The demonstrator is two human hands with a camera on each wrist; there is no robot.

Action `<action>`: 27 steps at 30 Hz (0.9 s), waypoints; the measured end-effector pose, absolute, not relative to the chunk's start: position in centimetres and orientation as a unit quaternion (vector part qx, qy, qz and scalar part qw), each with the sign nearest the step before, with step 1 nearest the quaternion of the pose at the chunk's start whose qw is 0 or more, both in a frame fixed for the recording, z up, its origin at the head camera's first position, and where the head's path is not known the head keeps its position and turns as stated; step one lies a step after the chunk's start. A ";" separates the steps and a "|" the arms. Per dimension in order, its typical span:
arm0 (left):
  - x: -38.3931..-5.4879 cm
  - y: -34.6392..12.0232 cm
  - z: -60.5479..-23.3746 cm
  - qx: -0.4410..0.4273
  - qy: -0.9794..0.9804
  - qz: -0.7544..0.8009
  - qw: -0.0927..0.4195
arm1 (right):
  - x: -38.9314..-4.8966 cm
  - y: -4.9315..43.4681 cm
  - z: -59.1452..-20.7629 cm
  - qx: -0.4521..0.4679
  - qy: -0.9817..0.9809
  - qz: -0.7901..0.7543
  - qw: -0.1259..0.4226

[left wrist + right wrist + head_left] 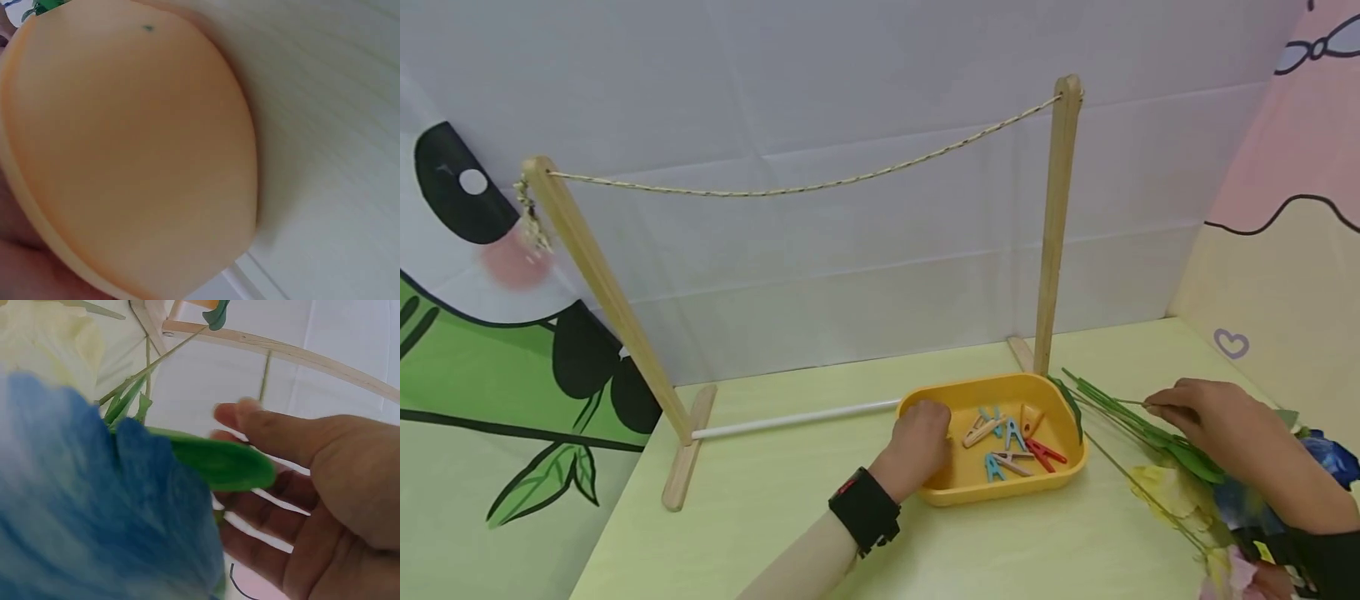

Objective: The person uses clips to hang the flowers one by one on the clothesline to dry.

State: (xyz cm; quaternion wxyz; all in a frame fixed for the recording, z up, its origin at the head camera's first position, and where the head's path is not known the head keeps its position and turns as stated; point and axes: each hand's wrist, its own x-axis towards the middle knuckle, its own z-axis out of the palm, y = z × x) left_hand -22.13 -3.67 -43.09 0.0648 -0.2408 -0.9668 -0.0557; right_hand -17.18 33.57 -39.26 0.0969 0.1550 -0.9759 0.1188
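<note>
My left hand (919,443) reaches over the near left rim into a yellow plastic basket (1000,493). Its fingertips are hidden in the head view; the left wrist view is mostly filled by the basket's outer wall (137,150). Several small clothespins lie inside, among them a red clothespin (1045,454) and a blue clothespin (994,468). To the basket's right, my right hand (1232,429) pinches a thin green stem (265,378) between thumb and forefinger, above a bunch of artificial flowers. A large blue flower (94,500) and a green leaf (219,465) stand close to that palm.
Two wooden posts, a left post (606,283) and a right post (1055,225), carry a sagging rope (790,191). A white rod (805,415) runs from the left foot toward the basket. Yellow petals (1172,496) and pink petals (1240,575) lie at the table's right.
</note>
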 end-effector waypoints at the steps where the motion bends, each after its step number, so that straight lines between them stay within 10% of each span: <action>1: -22.2 -3.7 -42.9 -0.241 -0.966 -0.071 0.061 | -17.2 33.5 -39.2 0.161 -0.973 0.115 0.119; 12: -21.6 -5.0 -38.7 -0.248 -0.941 -0.228 0.016 | -17.5 32.4 -37.7 0.201 -0.943 0.109 0.244; 27: -21.1 -7.9 -34.7 -0.305 -0.878 -0.357 0.091 | -17.6 29.5 -34.9 0.226 -0.910 0.162 0.307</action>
